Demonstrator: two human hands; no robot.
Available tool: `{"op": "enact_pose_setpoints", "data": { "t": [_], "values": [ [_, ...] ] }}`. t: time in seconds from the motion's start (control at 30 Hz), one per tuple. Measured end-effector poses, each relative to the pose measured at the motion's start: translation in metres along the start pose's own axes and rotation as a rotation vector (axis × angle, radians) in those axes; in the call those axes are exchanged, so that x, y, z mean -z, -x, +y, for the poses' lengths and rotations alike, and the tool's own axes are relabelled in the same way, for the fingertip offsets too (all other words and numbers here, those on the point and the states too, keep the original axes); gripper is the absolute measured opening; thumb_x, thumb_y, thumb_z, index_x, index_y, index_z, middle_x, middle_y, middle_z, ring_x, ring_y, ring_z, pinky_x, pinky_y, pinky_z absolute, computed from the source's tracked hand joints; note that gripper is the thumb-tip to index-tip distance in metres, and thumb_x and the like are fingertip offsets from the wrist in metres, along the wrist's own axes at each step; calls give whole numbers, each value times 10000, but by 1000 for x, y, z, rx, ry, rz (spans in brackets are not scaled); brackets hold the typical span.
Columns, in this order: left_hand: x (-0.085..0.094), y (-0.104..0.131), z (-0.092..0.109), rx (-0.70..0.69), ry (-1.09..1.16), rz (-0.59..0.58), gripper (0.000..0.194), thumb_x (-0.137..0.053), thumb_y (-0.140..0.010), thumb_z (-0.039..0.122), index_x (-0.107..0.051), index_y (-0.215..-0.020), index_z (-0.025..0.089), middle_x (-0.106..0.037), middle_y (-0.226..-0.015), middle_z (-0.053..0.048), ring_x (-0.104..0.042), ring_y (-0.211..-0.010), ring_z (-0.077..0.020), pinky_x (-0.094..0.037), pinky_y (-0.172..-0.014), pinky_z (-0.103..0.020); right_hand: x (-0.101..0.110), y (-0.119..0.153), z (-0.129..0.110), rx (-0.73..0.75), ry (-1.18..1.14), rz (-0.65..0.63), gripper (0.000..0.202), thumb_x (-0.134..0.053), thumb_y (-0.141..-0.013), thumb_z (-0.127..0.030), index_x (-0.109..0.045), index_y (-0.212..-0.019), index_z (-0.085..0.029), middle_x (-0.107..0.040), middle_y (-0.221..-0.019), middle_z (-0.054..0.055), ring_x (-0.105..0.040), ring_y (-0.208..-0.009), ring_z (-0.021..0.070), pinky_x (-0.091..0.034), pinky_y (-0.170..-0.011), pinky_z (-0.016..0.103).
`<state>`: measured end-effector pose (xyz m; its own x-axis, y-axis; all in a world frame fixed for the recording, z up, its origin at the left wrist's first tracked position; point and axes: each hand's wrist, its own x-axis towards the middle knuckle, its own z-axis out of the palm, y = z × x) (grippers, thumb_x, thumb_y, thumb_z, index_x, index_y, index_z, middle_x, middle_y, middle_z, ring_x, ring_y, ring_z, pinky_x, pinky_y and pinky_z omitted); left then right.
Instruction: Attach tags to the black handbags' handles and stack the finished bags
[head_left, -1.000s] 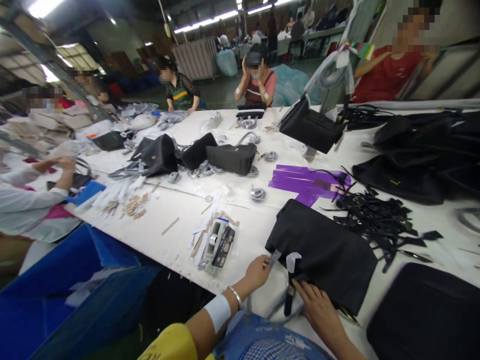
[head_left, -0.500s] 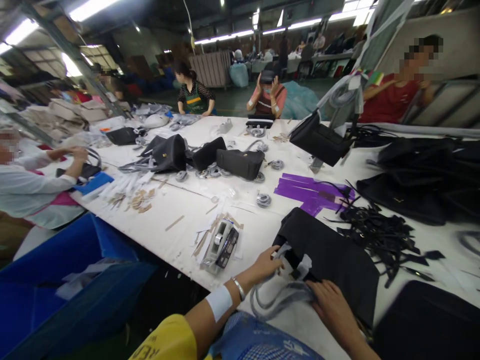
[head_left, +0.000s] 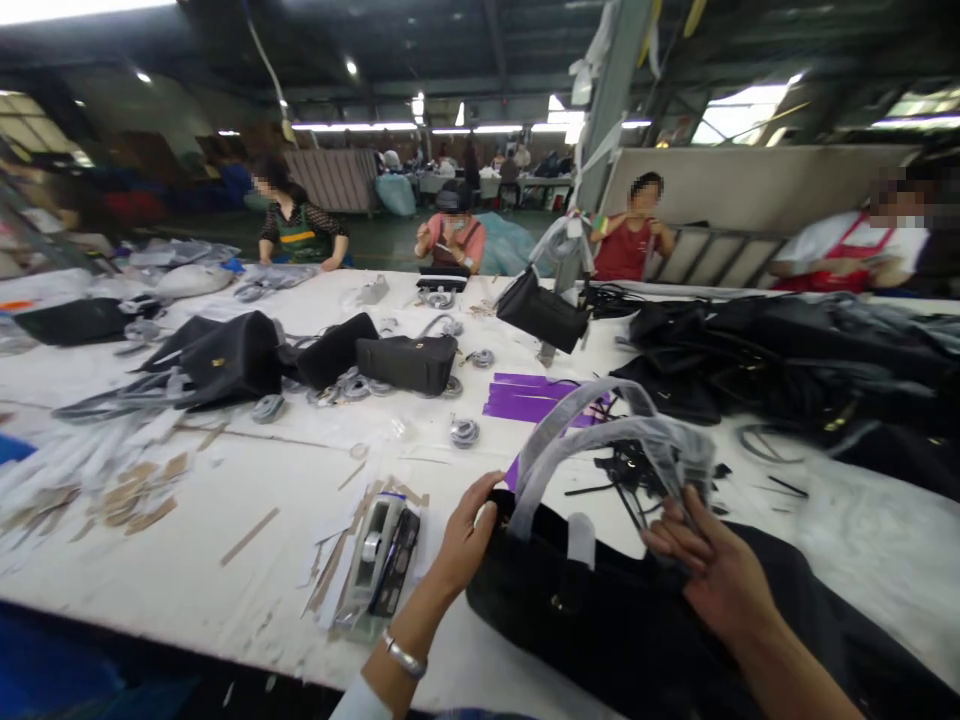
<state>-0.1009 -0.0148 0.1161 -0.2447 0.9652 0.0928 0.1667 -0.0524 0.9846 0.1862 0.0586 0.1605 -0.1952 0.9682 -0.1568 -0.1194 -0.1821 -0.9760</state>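
Observation:
A black handbag [head_left: 555, 630] stands in front of me at the table's near side, its opening facing up. Two handles [head_left: 592, 437], wrapped in cloudy plastic film, arch above it. My left hand [head_left: 466, 535] grips the bag's upper left corner, thumb and fingers closed over the rim. At the right end of the handles, my right hand [head_left: 712, 560] is closed with its fingers on the wrapped handle. A white tab [head_left: 580, 541] hangs over the bag's front edge near a small metal fitting. The bag's lower part runs out of view.
A tape dispenser [head_left: 371, 560] lies on paper strips left of my left hand. Purple strips [head_left: 525, 398], a pile of black straps [head_left: 630, 470] and several black bags [head_left: 409, 362] cover the white table [head_left: 255, 480]. Several co-workers sit across it.
The bag, lying flat before, is now raised with its handles standing up. My left hand has gone to its rim and my right hand to the handles. The view has turned right.

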Motion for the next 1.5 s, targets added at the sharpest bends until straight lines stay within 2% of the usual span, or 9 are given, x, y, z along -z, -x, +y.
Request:
{"op": "enact_pose_setpoints", "data": {
  "t": [0.17, 0.33, 0.5, 0.63, 0.9, 1.13, 1.23, 1.37, 1.5],
  "values": [
    [-3, -3, -32, 97, -58, -82, 535, -330, -922, 504, -463, -1359, 224, -605, -1261, -56, -497, -1235, -225, -320, -1108, -389, -12, -64, 38, -78, -283, 149, 344, -544, -842, -529, -479, -699, -224, -170, -437, -128, -205, -342, 65, -488, -533, 273],
    [-21, -23, -93, 266, -244, -146, 795, -606, -780, 483, -287, -1447, 191, -406, -1461, -102, -379, -1342, -265, -275, -1130, -408, 0, -129, 92, 14, 530, 156, 428, -323, -925, -535, -560, -801, -201, -519, -506, -20, -563, -502, 150, -534, -619, 320],
    [-18, -17, -157, 428, -393, -190, 630, -576, -776, 454, -486, -1295, 109, -589, -1282, -135, -526, -1218, -279, -374, -1061, -387, 45, -143, 115, 86, 876, 115, 317, -511, -862, -405, -655, -1041, -186, -704, -1042, 92, -636, -999, 238, -474, -914, 370],
    [-2, -7, -173, 487, -549, -216, 590, -538, -798, 472, -498, -1270, 120, -618, -1243, -123, -548, -1196, -272, -401, -1034, -363, 99, -141, 128, 100, 1068, 175, 322, -427, -869, -208, -678, -1071, -203, -679, -1118, 89, -586, -1093, 243, -415, -993, 410],
    [-10, -5, -148, 369, -745, -91, 600, -473, -838, 470, -419, -1350, 160, -506, -1372, -113, -453, -1288, -273, -353, -1085, -406, 149, -184, 162, 277, 1622, 59, 466, -396, -796, -19, -645, -1153, -184, -482, -1399, 140, -375, -1310, 312, -312, -1032, 532],
    [-55, -17, -97, 242, -540, -22, 455, -482, -859, 421, -546, -1257, 209, -596, -1262, -88, -589, -1105, -258, -469, -971, -398, 161, -194, 145, 239, 1355, -30, 249, -466, -848, -154, -709, -893, -187, -687, -1087, 120, -514, -1168, 285, -239, -1064, 488],
    [-98, -31, -79, 327, -276, -126, 471, -524, -850, 417, -548, -1262, 189, -643, -1177, -105, -638, -960, -225, -523, -807, -329, 145, -174, 128, 101, 1058, 3, 278, -435, -892, -287, -670, -1011, -199, -707, -917, 79, -628, -906, 226, -417, -902, 390],
    [-154, -50, -56, 520, 173, -331, 585, -572, -836, 455, -463, -1350, 198, -605, -1226, -128, -586, -666, -109, -401, -488, -205, 103, -117, 110, -123, 429, -239, 387, -441, -894, -455, -591, -1135, -192, -650, -833, 29, -568, -614, 134, -441, -584, 262],
    [-180, -54, -47, 585, 471, -369, 656, -679, -776, 429, -467, -1349, 191, -661, -1005, -90, -529, -628, -64, -350, -504, -168, 67, -57, 103, -225, 351, -379, 425, -420, -901, -528, -620, -1081, -199, -644, -824, 26, -570, -639, 139, -445, -591, 264]
  ]
}}
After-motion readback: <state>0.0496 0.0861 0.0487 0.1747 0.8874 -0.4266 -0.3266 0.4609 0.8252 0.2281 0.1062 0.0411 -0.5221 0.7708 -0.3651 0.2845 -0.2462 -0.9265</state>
